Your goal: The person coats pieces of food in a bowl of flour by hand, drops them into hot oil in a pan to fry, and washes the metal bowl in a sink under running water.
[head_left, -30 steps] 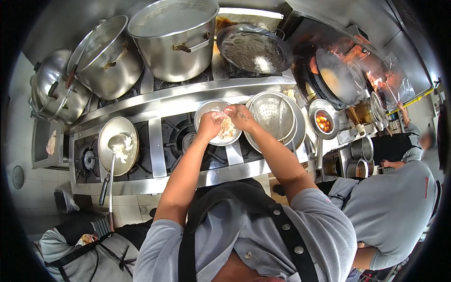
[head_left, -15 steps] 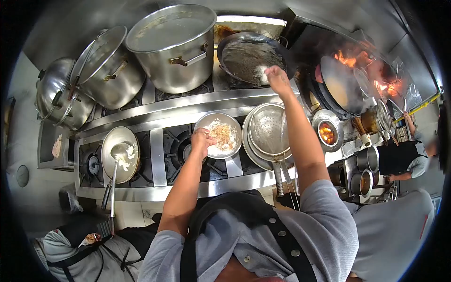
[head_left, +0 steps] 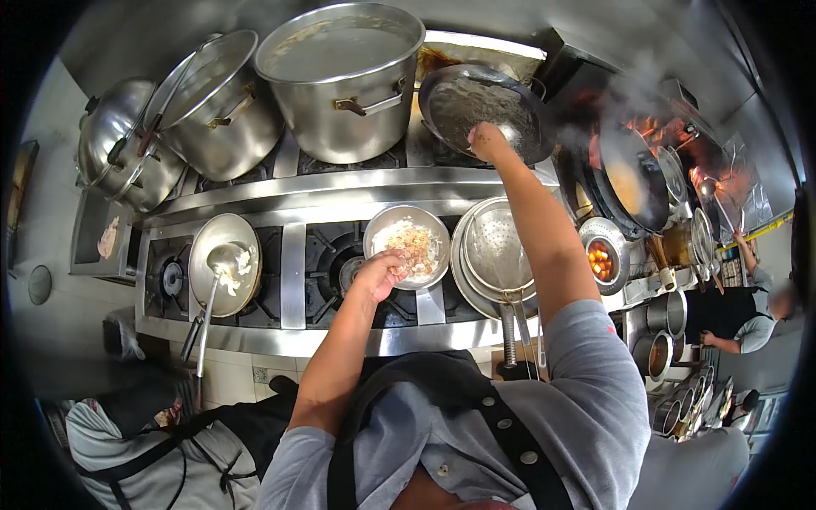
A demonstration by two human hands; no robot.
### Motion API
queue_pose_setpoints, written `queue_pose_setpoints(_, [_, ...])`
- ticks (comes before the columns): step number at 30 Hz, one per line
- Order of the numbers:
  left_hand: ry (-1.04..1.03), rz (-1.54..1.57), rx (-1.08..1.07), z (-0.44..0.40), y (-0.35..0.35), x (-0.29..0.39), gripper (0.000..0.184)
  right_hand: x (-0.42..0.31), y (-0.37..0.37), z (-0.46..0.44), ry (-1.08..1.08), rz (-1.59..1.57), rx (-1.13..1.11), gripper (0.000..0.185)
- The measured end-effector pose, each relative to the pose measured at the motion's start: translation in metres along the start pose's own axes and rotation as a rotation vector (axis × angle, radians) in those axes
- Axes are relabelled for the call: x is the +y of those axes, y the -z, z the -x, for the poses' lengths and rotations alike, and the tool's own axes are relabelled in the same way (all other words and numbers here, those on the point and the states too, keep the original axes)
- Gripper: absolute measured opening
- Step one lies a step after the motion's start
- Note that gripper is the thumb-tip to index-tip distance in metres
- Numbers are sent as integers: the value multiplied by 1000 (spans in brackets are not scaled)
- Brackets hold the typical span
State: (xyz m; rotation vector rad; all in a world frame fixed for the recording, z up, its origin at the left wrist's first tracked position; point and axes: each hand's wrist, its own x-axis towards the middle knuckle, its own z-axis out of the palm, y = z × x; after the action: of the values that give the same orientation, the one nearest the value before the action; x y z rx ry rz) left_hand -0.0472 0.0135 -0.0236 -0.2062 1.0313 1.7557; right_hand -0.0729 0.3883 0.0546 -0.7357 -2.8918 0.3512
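My left hand [head_left: 382, 274] is at the lower left rim of a metal bowl [head_left: 372, 228], its fingers curled together; what they pinch, if anything, is too small to name. Inside the bowl lies a pale, flaky food mix [head_left: 408, 244]. Farther back, my right hand [head_left: 486, 141] reaches over a dark wok [head_left: 446, 81] with cloudy liquid or oil in it. Its fingers are bent down and partly hidden, so their grip does not show. Right of the bowl, a perforated strainer [head_left: 495, 242] rests on a larger pan.
A pan [head_left: 212, 289] with a ladle stands at left. Large pots [head_left: 344, 119] line the back. Flames [head_left: 663, 132] burn around a steaming wok [head_left: 633, 183] at right. A co-worker [head_left: 731, 319] stands far right, another person [head_left: 161, 450] at lower left.
Both hands were together over the bowl; my right hand has since moved back and right to the wok. My left hand has shifted to the bowl's near side. The whole view has also shifted.
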Motion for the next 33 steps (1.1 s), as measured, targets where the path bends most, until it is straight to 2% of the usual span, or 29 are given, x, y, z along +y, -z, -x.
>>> queue_pose_setpoints(1, [-35,-60,-2,3,0,-2,20,-1,-3,-2,-19,4,-41,13])
queue_pose_setpoints(4, [-26,-51,-1,11,-3,2,23,-11,1,4,-62,-25,42,12])
queue_pose_setpoints(7, [12,17,-80,24,-6,12,21,-35,26,15,-29,-152,382,11])
queue_pose_setpoints(8, [-7,-23,-98,19,1,12,17,-68,56,45,39,-298,525,13])
queue_pose_setpoints(10, [-35,-100,-141,3,17,7,13,-78,42,66,386,-430,475,12])
queue_pose_setpoints(12, [-7,-28,-145,2,9,14,23,-123,21,126,418,-665,24,24])
queue_pose_setpoints(13, [6,3,-149,3,4,18,29,-152,19,160,383,-493,-164,30])
queue_pose_setpoints(14, [8,11,-156,5,-4,19,39,-166,3,185,379,-436,-247,34])
queue_pose_setpoints(15, [8,19,-163,8,-14,21,49,-165,-20,194,506,-405,-344,36])
queue_pose_setpoints(16, [8,29,-169,11,-24,22,59,-171,-27,207,482,-435,-317,32])
queue_pose_setpoints(17, [8,40,-172,11,-29,22,69,-172,-33,219,446,-453,-141,26])
queue_pose_setpoints(18, [-4,-4,-267,10,-27,22,78,-169,-35,223,453,-434,-107,24])
queue_pose_setpoints(22, [-28,-182,-218,2,-37,11,71,-154,-30,227,484,-365,-53,29])
queue_pose_setpoints(25, [-177,-329,-253,1,-52,4,64,-147,-10,222,330,-421,-62,27])
queue_pose_setpoints(26, [-228,-283,-258,1,-58,3,67,-145,-10,218,410,-435,83,18])
queue_pose_setpoints(29, [-141,-187,-224,14,-74,21,75,-120,-7,200,241,-804,42,17])
queue_pose_setpoints(31, [-180,-153,-137,15,-73,28,80,-100,27,176,175,-707,249,16])
queue_pose_setpoints(32, [-210,-157,-131,13,-63,31,79,-66,30,151,253,-658,339,19])
queue_pose_setpoints(33, [-239,-162,-125,11,-52,34,79,-34,39,129,217,-556,412,16])
